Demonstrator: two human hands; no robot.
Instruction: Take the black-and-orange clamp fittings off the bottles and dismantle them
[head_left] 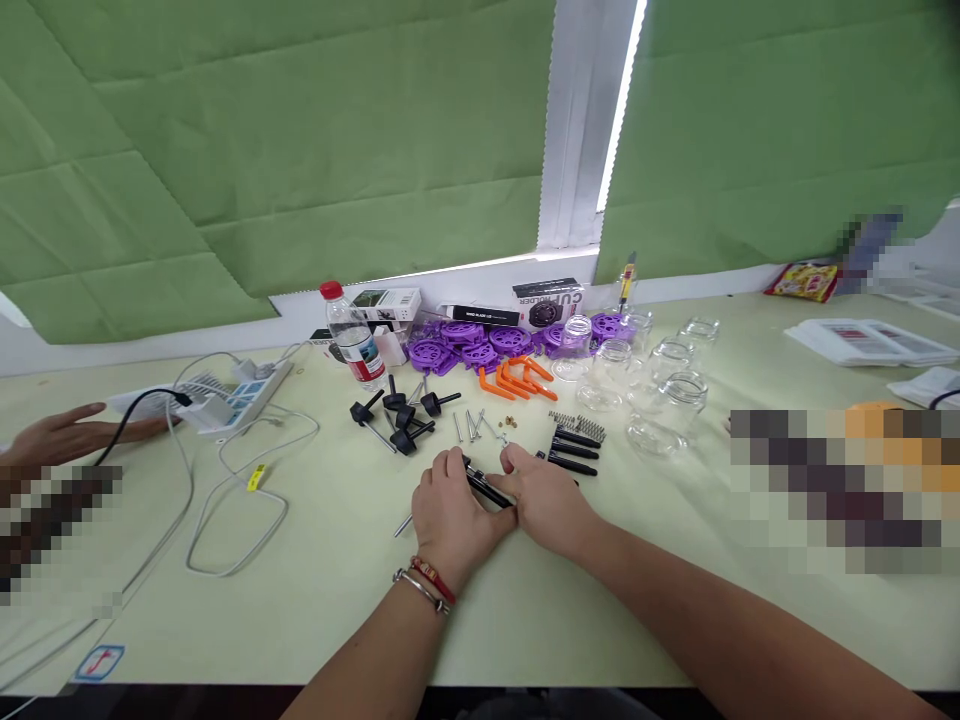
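Note:
My left hand [456, 512] wraps around a slim black bar-like part [489, 488] lying low over the table. My right hand [553, 505] grips the same part from the other side, its fingers bent and partly hiding it. A metal rod [403, 525] sticks out to the left from under my left hand. Close to my right hand lie several black tapered handles [576, 450] and some coil springs [577, 424]. Just beyond the hands are silver screws [472, 425] and small brass pieces [510, 421]. Black conical pieces with rods [405, 418] lie at the left.
Orange bent pieces [517, 380] and purple round parts [480, 345] lie farther back. Glass jars [679, 395] stand at right, a water bottle [356, 340] at left. White cables [277, 530] and a power strip [255, 395] lie left, beside another person's hand [67, 435].

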